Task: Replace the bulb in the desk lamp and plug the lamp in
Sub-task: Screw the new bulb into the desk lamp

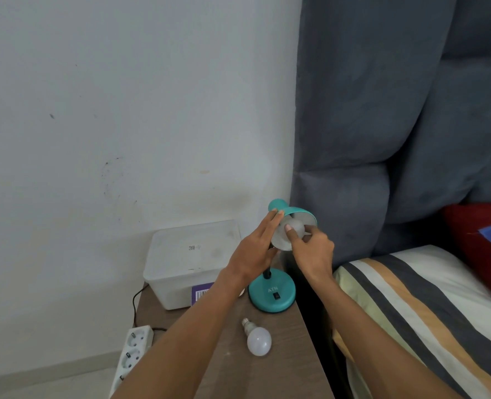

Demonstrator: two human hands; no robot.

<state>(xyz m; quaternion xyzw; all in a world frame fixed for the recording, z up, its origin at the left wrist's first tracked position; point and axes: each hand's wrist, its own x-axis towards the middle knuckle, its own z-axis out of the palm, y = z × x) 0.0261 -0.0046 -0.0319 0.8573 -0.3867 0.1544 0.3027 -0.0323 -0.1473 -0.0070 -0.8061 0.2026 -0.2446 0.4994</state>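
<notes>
A teal desk lamp stands on a wooden bedside table [284, 358], its round base [271, 295] near the right edge and its shade [302, 215] tilted toward me. My left hand [256, 249] grips the shade's left rim. My right hand [310, 249] has its fingers closed on a white bulb [296, 226] inside the shade. A second white bulb [257, 339] lies loose on the table in front of the base. The lamp's plug is not visible.
A white lidded plastic box [192, 254] sits at the back of the table against the wall. A white power strip [133, 352] lies on the floor at left, with a dark cord. A bed with striped bedding [411, 306] and grey headboard [382, 110] adjoins on the right.
</notes>
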